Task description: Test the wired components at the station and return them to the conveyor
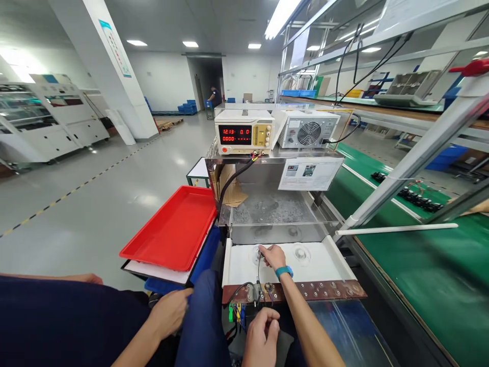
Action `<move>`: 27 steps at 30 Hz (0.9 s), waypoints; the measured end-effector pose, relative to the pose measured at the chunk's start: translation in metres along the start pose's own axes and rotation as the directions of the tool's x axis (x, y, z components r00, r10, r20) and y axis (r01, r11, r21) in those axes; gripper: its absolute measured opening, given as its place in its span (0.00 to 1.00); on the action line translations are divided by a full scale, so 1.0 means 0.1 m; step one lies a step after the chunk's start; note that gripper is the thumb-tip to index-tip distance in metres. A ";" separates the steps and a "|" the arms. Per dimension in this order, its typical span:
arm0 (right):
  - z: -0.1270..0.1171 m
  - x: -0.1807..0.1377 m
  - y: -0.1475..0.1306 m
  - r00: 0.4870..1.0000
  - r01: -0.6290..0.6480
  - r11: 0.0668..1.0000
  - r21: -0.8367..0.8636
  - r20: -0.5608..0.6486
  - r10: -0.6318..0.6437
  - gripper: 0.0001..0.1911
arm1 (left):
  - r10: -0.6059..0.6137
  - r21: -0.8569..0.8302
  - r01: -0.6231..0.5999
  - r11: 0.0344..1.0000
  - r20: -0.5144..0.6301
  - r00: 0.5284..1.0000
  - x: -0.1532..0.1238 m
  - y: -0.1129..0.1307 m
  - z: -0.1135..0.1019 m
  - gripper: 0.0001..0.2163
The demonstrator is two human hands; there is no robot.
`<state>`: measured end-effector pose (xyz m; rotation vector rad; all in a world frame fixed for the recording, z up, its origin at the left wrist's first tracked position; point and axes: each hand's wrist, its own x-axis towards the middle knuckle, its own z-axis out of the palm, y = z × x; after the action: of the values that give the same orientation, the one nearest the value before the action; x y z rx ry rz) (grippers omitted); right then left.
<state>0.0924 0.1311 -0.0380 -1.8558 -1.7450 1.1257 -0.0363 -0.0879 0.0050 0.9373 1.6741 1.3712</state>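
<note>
My right hand [273, 256], with a teal band at the wrist, reaches over the white tray [324, 260]. Its fingertips pinch the upper end of a thin black cable [259, 267], right by the left round fitting [255, 255], which they partly cover. What sits at the cable's tip is too small to tell. A second round fitting [301, 253] lies to the right. Below the brown terminal strip [324, 291], my left hand [263, 334] is loosely closed, with nothing visible in it. Green, yellow and blue connectors [237, 312] hang from the strip.
A power supply [244, 132] with red digits and a grey fan unit [309, 131] stand on the shelf behind. A red tray [171, 227] is at the left. Another person's hand [170, 312] rests close beside me. A green worktop [416, 285] runs along the right.
</note>
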 end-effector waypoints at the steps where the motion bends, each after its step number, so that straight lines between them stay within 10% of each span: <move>1: 0.04 0.04 -0.04 1.000 -0.016 0.999 -0.037 0.020 0.017 0.23 | 0.027 0.011 -0.027 1.000 0.009 1.000 -0.09 -0.01 0.20 0.09; 5: 0.14 0.15 -0.08 0.992 -0.098 0.993 -0.072 0.067 0.103 0.27 | 0.147 0.130 -0.147 0.981 0.013 0.989 -0.22 0.02 0.66 0.10; 12: 0.19 0.25 -0.02 0.996 -0.084 0.985 -0.151 0.027 0.089 0.24 | 0.298 0.419 -0.268 0.867 -0.005 0.955 0.29 -0.10 0.72 0.17; 20: 0.22 0.34 0.03 0.999 -0.034 0.952 -0.304 -0.036 0.024 0.26 | -0.014 0.613 -0.008 0.790 0.030 0.999 0.77 -0.11 0.94 0.28; 27: 0.23 0.36 0.03 0.997 -0.022 0.930 -0.367 -0.073 -0.005 0.23 | -0.146 0.416 0.114 0.902 0.044 0.988 0.95 -0.08 0.87 0.25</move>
<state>0.0741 0.1585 -0.0654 -2.0854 -2.0150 0.7573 -0.0008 0.0328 -0.0246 1.0715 1.9726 0.8952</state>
